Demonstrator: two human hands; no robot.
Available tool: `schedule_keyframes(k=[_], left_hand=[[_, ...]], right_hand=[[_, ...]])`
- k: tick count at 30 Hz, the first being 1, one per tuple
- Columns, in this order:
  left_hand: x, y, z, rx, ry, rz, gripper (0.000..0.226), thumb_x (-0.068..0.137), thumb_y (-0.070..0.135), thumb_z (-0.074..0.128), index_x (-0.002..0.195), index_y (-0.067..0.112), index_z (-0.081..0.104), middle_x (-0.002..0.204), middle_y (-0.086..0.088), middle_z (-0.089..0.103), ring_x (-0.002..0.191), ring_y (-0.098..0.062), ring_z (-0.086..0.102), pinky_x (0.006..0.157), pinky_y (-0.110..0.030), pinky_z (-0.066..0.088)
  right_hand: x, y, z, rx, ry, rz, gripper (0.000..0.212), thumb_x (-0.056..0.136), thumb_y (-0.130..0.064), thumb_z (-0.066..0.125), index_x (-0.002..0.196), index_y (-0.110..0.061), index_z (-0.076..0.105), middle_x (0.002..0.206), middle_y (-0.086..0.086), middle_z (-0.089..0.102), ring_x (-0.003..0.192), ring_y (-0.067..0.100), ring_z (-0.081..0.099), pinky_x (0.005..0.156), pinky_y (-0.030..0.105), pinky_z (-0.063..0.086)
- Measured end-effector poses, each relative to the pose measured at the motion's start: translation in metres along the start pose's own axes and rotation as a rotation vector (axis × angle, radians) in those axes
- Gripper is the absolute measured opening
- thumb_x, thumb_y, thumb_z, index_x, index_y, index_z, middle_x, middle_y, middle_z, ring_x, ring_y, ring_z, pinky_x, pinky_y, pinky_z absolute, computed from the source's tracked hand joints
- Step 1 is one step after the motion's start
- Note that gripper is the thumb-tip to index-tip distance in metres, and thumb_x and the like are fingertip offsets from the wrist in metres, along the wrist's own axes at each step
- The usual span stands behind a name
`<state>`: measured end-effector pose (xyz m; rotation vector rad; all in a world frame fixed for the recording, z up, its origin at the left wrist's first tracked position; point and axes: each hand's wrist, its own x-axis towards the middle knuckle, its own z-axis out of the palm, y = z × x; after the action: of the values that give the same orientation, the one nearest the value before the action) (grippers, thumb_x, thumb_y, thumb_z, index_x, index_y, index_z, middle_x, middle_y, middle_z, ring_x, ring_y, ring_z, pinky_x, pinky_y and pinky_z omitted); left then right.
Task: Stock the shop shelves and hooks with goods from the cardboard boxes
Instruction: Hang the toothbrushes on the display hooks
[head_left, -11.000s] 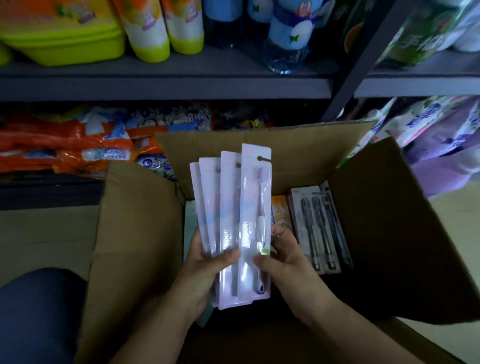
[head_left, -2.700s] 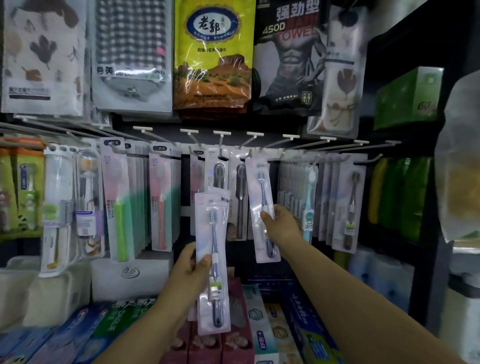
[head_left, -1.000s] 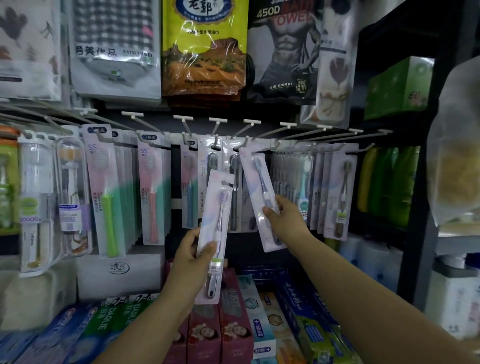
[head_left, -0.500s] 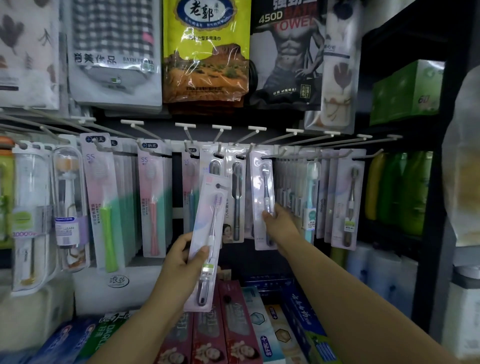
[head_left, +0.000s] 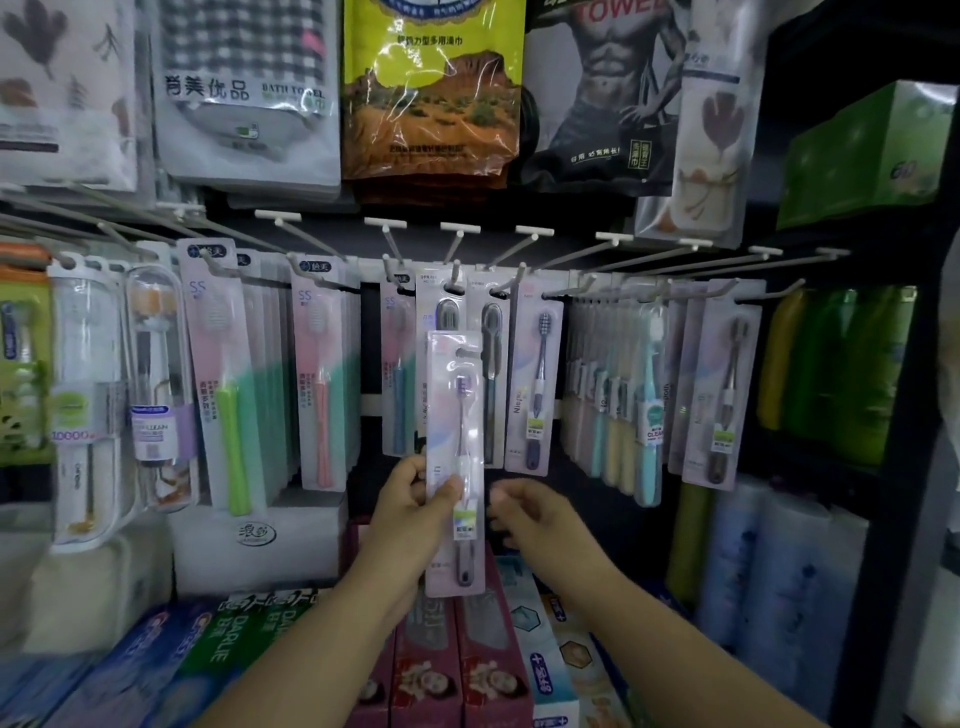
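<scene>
A: Pale pink-and-white card, clear blister: the toothbrush pack (head_left: 455, 462) stands upright in the left hand (head_left: 413, 512). Thumb across the front, fingers curled behind its left edge, clamped just below mid-height.

B: Right hand (head_left: 530, 514)?

A: Just right of the pack, level with the left thumb. Fingers loosely curled, tips toward the pack's right edge; whether they touch it I cannot tell. They hold nothing.

B: Where is the pack relative to the hooks?

A: Its hang hole is above the left fingers, short of the hook tips and not on any hook. Behind it, hanging packs of dark brushes (head_left: 492, 364); up and right of the right fingertips, the hung pack (head_left: 537, 384) with a grey-handled brush.

B: Below the hands?

A: Toothpaste boxes (head_left: 483, 654) standing in a row under both wrists.
</scene>
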<state>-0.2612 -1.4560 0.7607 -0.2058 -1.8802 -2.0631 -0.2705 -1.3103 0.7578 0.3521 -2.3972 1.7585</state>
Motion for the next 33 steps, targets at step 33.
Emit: schedule_keyframes(k=[33], left_hand=[[-0.016, 0.011, -0.031, 0.147, 0.035, 0.003, 0.014, 0.094, 0.004, 0.052, 0.097, 0.016, 0.059, 0.088, -0.009, 0.065, 0.071, -0.019, 0.058, 0.066, -0.028, 0.047]], right_hand=[[0.064, -0.014, -0.029, 0.188, 0.314, 0.027, 0.037, 0.101, -0.014, 0.043, 0.137, -0.018, 0.046, 0.119, 0.002, 0.058, 0.104, 0.017, 0.053, 0.098, 0.030, 0.043]])
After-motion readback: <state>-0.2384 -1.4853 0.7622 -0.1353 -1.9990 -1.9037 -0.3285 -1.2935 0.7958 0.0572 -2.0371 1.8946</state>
